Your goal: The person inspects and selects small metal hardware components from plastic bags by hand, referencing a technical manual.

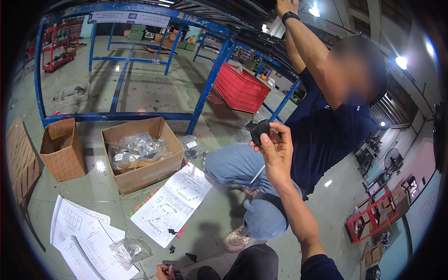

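My right hand (278, 151) is raised in front of me, thumb and fingers closed around a small black plastic part (260, 132) with a curved outline. Low at the bottom edge, my left hand (164, 272) shows only in part; its fingers are curled, and what they may hold is too dark to name. Small black pieces (191, 257) lie on the floor near it. An open booklet of line drawings (179, 198) with coloured tabs lies beyond them. Left of it are loose printed sheets (77, 224) and a clear plastic bag (129, 250).
A co-worker (322, 121) in a dark shirt and jeans crouches close on the right, arms raised to the blue steel frame (205, 88). Cardboard boxes, one open with bagged parts (144, 175), stand before the frame. A red bin (242, 88) sits behind.
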The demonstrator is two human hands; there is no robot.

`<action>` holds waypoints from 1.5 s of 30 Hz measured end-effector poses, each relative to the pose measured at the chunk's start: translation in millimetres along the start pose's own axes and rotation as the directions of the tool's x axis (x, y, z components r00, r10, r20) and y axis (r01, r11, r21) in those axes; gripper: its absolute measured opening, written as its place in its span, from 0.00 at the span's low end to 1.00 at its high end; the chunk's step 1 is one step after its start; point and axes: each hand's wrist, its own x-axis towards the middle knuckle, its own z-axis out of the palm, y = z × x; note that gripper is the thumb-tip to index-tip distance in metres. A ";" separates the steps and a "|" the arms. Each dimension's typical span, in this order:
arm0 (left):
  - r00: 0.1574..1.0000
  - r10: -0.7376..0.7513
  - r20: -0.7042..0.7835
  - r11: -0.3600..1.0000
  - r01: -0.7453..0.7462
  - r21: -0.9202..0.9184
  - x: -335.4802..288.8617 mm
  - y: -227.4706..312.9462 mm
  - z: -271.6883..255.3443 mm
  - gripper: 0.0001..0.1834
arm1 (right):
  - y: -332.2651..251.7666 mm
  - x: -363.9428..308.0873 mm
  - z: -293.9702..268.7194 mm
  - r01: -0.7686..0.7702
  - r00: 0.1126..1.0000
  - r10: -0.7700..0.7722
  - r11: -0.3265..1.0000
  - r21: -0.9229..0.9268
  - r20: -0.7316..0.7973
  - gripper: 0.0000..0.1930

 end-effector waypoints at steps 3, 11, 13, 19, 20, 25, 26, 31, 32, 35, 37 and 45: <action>0.999 0.037 -0.028 0.999 -0.036 0.031 0.7 3.1 2.1 0.14 | 9.3 -7.0 -1.3 -0.018 0.999 0.017 1.000 0.016 0.044 0.13; 0.998 -0.032 -0.063 0.999 0.033 0.011 -0.7 -48.0 16.9 0.12 | 6.8 -4.0 4.5 -0.049 0.997 0.055 0.991 0.123 -0.050 0.14; 0.996 -0.015 -0.092 0.999 0.019 0.039 0.8 -52.1 20.7 0.12 | 8.3 -3.6 -0.1 -0.058 0.994 0.069 0.990 0.126 -0.085 0.14; 0.992 -0.128 -0.017 0.970 0.122 -0.208 4.6 -68.1 18.8 0.13 | 10.5 -1.1 -13.4 -0.195 0.960 0.214 0.974 0.117 -0.180 0.13; 0.991 -0.131 -0.020 0.971 0.124 -0.205 5.4 -70.8 20.7 0.13 | 10.9 0.2 -12.0 -0.190 0.952 0.217 0.972 0.141 -0.214 0.13; 1.000 0.014 0.022 0.998 -0.012 -0.061 -3.3 19.1 -5.9 0.11 | 6.4 3.5 -16.4 -0.152 0.957 0.215 0.944 0.293 -0.196 0.13; 1.000 -0.004 0.025 0.999 0.005 -0.042 -4.5 25.6 -8.6 0.11 | 7.4 2.8 -16.7 -0.184 0.957 0.229 0.953 0.242 -0.178 0.15; 0.992 -0.125 -0.029 0.919 0.105 -0.379 -4.5 46.7 -10.9 0.12 | 11.5 3.8 2.7 -0.182 0.969 0.213 0.959 0.218 -0.127 0.20; 0.995 -0.100 -0.010 0.928 0.089 -0.362 -3.8 50.9 -10.5 0.12 | 12.5 4.6 0.8 -0.178 0.970 0.207 0.961 0.210 -0.128 0.20; 1.000 0.005 -0.014 0.961 -0.008 -0.276 -0.8 28.3 -5.0 0.11 | 15.9 6.8 -0.6 -0.169 0.970 0.200 0.963 0.211 -0.136 0.19; 1.000 -0.004 -0.004 0.960 0.002 -0.281 -2.8 24.1 -6.7 0.11 | 19.7 7.8 -0.9 -0.187 0.966 0.224 0.951 0.246 -0.130 0.18; 0.995 -0.078 0.065 0.947 0.094 -0.306 -11.9 45.6 -13.9 0.11 | 26.0 6.4 -13.1 -0.219 0.942 0.274 0.939 0.264 -0.192 0.21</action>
